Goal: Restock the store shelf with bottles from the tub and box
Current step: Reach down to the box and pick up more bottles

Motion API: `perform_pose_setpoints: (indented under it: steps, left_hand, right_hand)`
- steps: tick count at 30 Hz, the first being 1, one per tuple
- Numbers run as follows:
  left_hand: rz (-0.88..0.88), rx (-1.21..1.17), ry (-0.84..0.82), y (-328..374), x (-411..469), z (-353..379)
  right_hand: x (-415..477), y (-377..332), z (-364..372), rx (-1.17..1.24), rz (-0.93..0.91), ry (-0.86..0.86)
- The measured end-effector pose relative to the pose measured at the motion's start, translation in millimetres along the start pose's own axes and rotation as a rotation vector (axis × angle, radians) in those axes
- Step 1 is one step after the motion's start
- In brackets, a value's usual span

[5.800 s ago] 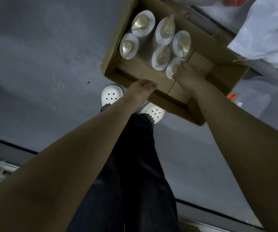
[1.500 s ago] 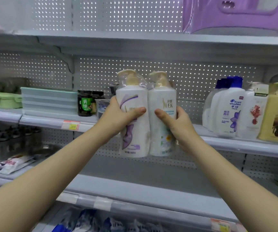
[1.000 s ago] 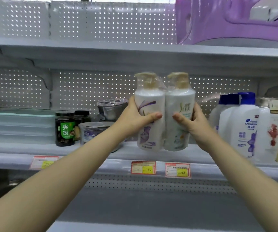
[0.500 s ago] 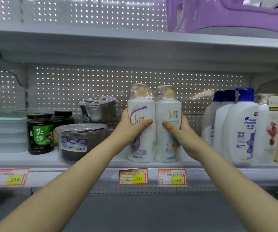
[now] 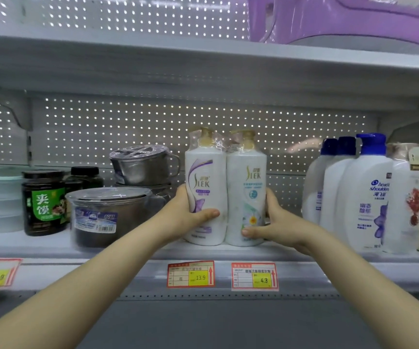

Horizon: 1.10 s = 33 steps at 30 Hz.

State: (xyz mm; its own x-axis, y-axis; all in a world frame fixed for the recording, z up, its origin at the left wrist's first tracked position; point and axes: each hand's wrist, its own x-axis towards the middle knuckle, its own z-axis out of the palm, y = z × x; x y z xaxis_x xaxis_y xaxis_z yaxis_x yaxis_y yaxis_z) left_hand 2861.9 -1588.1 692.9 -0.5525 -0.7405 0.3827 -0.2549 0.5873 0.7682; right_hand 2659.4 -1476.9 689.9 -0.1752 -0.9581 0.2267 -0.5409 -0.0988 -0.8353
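Note:
Two white pump bottles stand upright side by side on the grey store shelf point(image 5: 329, 255), their gold pumps under clear wrap. My left hand point(image 5: 183, 217) grips the purple-labelled bottle point(image 5: 204, 177), thumb across its front. My right hand point(image 5: 276, 225) grips the blue-and-green-labelled bottle point(image 5: 247, 187) from its right side, thumb low on the front. Both bottle bases touch the shelf. The tub and box are out of view.
Right of the pair stand blue-capped white shampoo bottles point(image 5: 364, 195) and a yellow bottle at the edge. Left are a lidded clear bowl point(image 5: 107, 215), steel pots point(image 5: 143, 165) and dark jars point(image 5: 43, 202). Price tags point(image 5: 190, 274) hang below; a purple stool point(image 5: 342, 18) sits on the upper shelf.
Both hands carried the two bottles up from the box, forward and down onto the shelf; the bottles now rest on it, and my hands have slid lower on them.

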Motion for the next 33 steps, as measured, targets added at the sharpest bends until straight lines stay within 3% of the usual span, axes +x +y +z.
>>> perform_pose_setpoints:
  steps: [13, 20, 28, 33]
  left_hand:
    - [-0.247, 0.143, -0.038, -5, 51, -7]
    - [-0.242, 0.157, -0.054, -9, 71, -1]
    - [-0.282, 0.357, -0.069, -6, 87, 3]
    - [-0.290, 0.316, -0.052, -13, 103, 6]
  right_hand:
    - [49, 8, -6, -0.202, 0.182, 0.076]
    - [70, 8, -7, -0.315, 0.255, 0.095]
    - [89, 9, -9, -0.454, 0.298, 0.082]
    - [99, 13, -10, -0.562, 0.338, 0.079]
